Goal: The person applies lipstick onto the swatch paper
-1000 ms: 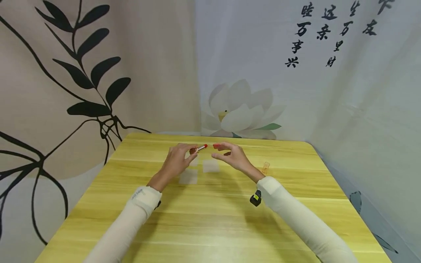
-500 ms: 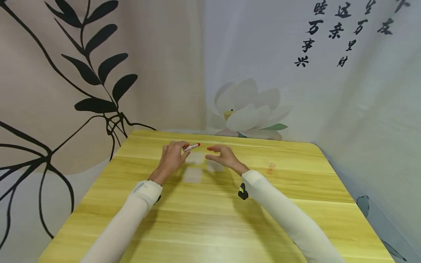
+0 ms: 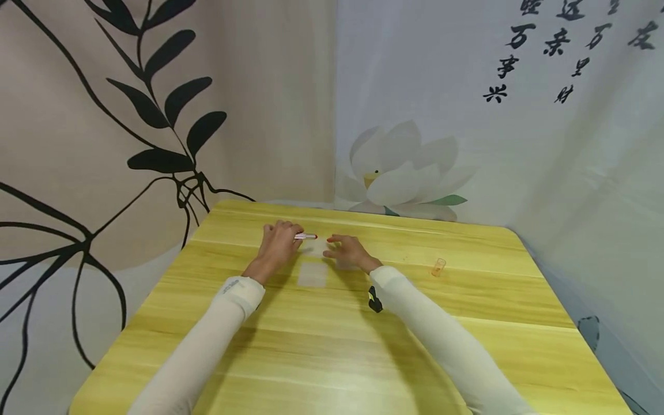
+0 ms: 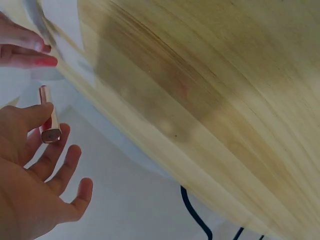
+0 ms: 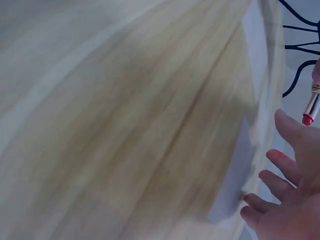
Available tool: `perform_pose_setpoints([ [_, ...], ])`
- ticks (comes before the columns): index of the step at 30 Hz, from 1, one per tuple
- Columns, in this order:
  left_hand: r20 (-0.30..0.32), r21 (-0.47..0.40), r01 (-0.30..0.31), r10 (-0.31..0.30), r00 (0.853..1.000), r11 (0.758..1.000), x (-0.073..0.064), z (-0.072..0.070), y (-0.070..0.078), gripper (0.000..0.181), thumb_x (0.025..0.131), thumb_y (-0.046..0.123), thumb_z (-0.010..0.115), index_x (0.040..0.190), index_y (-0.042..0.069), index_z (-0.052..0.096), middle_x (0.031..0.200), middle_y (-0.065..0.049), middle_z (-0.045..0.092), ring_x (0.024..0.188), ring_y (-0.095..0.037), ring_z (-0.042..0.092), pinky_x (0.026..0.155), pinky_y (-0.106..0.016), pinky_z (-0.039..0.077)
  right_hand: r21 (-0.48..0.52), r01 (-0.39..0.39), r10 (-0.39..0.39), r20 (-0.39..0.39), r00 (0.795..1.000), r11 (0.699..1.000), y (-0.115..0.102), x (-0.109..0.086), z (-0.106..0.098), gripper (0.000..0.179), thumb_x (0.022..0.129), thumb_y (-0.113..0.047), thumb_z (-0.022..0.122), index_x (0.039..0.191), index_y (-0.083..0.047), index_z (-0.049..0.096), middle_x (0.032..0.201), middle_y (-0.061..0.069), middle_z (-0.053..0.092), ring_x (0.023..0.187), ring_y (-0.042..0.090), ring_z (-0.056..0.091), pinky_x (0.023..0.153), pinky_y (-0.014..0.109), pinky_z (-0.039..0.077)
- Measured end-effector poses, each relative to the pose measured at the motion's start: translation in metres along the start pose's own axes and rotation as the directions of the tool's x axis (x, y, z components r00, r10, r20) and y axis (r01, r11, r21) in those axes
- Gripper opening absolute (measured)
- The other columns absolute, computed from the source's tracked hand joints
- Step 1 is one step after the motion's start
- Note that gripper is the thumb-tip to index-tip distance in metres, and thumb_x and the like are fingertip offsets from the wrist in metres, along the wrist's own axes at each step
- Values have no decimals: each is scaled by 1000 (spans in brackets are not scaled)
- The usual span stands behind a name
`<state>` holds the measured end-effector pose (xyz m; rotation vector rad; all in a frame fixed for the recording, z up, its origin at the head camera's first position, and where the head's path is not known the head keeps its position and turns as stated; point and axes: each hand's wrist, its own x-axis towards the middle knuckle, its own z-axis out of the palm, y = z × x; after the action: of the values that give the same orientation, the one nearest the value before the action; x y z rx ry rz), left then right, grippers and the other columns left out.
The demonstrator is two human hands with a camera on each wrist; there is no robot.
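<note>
An uncapped lipstick (image 3: 306,236) with a red tip is pinched between the thumb and fingers of my left hand (image 3: 278,246). In the left wrist view its metallic base (image 4: 51,135) faces the camera, and the thumb covers part of the tube. The red tip points toward my right hand (image 3: 349,252), whose relaxed fingers hold nothing. Red smears mark a fingertip of that hand (image 4: 46,61). A small gap separates the tip from the right fingers. Beneath both hands lie white paper squares (image 3: 312,275), one of them partly hidden by the right hand.
A small transparent orange-tinted cap (image 3: 438,267) lies on the wooden table (image 3: 321,346), right of the right hand. Behind the table's far edge hangs a printed curtain (image 3: 280,115) with leaves, a lotus and writing.
The head view has shifted, so the scene slides right. The lipstick has turned from slanting upward to nearly level. My right hand has come lower and closer over the papers.
</note>
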<state>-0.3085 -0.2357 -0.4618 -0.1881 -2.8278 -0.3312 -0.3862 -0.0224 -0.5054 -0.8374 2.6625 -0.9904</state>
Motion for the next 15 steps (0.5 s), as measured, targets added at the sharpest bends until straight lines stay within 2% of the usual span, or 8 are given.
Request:
perform_pose_setpoints([
  [3, 8, 10, -8, 8, 1000, 1000, 3, 4, -2, 27, 97, 19, 77, 123, 13, 75, 118, -8, 73, 114, -31, 62, 99, -57, 39, 13, -6, 6, 4, 1000, 1000, 1, 5, 4, 52, 98, -23, 75, 141, 3, 61, 155, 21, 48, 145, 38, 44, 118, 47, 36],
  [9, 17, 17, -32, 32, 999, 999, 9, 11, -3, 26, 98, 19, 76, 123, 12, 75, 119, -8, 73, 114, -31, 62, 98, -58, 39, -140, 44, -37, 50, 998, 989, 5, 9, 5, 56, 102, -28, 70, 148, 1, 55, 160, 22, 42, 150, 42, 35, 121, 51, 30],
  [15, 43, 58, -39, 37, 998, 998, 18, 16, -5, 25, 100, 21, 73, 124, 13, 75, 117, -7, 72, 110, -30, 63, 98, -57, 40, -106, 89, -77, 108, 991, 990, 12, 9, -1, 57, 104, -26, 66, 153, -1, 49, 165, 22, 32, 154, 44, 23, 122, 54, 26],
])
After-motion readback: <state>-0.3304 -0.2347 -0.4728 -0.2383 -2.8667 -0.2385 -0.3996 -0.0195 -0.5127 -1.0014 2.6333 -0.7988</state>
